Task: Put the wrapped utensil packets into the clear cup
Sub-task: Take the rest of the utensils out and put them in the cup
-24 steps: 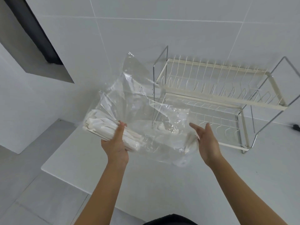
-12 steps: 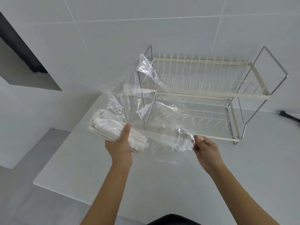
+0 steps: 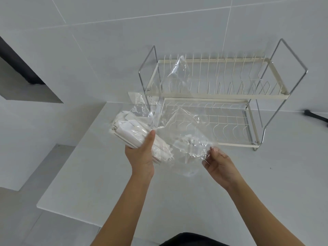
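Observation:
A bundle of white wrapped utensil packets [image 3: 129, 128] lies inside a large clear plastic bag [image 3: 179, 121]. My left hand [image 3: 142, 153] grips the bundle through the bag from below, thumb on top. My right hand [image 3: 218, 164] pinches the bag's loose open end at the right. The bag hangs in the air above the white counter [image 3: 106, 183], its top flap rising in front of the dish rack. No clear cup is in view.
A cream and chrome two-tier dish rack [image 3: 221, 96] stands at the back of the counter against the tiled wall. A wall socket [image 3: 137, 98] sits behind the bag. A black cable end [image 3: 314, 116] lies at the far right. The counter's left edge drops to the floor.
The bag and packets have come lower and nearer the counter. My right hand went from open beside the bag to pinching its end. The view has shifted so the rack sits further right.

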